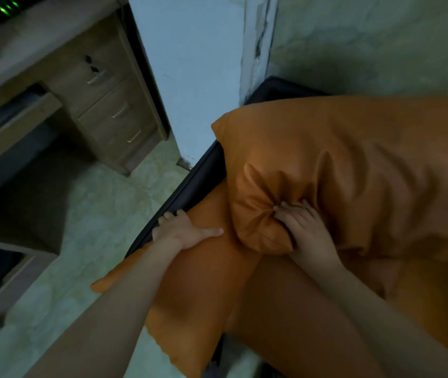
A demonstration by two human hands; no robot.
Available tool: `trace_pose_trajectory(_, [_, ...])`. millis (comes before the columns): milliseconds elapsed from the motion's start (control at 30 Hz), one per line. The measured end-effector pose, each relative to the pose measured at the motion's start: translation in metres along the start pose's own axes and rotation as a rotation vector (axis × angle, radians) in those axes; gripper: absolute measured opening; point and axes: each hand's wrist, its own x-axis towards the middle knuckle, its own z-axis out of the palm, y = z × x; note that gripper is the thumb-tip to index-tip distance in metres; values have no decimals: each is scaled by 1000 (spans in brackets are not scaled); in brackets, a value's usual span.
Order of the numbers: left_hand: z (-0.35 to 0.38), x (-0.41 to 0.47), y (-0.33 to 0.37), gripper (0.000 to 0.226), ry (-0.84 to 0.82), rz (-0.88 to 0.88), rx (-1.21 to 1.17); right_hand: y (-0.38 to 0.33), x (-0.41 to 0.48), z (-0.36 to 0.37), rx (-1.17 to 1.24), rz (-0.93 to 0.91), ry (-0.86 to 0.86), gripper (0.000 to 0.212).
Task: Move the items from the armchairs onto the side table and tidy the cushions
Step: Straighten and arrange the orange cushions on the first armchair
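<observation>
My right hand (pixel 308 233): fingers pinch a bunched corner of the upper cushion (pixel 367 159).
My left hand (pixel 183 230): fingers curl over the lower cushion (pixel 206 282)'s left edge, thumb flat on it.
Armchair (pixel 190 186): dark, holds both orange cushions.
Room: pale floor (pixel 81 214), drawer unit (pixel 113 105) far left.
Hidden: the seat, under cushions and my arms.

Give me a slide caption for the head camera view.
Right hand bunches the upper orange cushion while left hand grips the lower cushion.
</observation>
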Motion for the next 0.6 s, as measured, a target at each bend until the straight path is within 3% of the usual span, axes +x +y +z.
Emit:
trace_pose_trajectory(233, [6, 0, -10, 132, 37, 36, -41, -47, -14, 1, 92, 221, 20, 62])
trace_pose_trajectory(433, [5, 1, -12, 133, 33, 60, -27, -79, -25, -28, 153, 267, -13, 63])
trace_pose_trajectory(600, [4, 1, -14, 135, 37, 62, -32, -105, -11, -48, 97, 257, 119, 60])
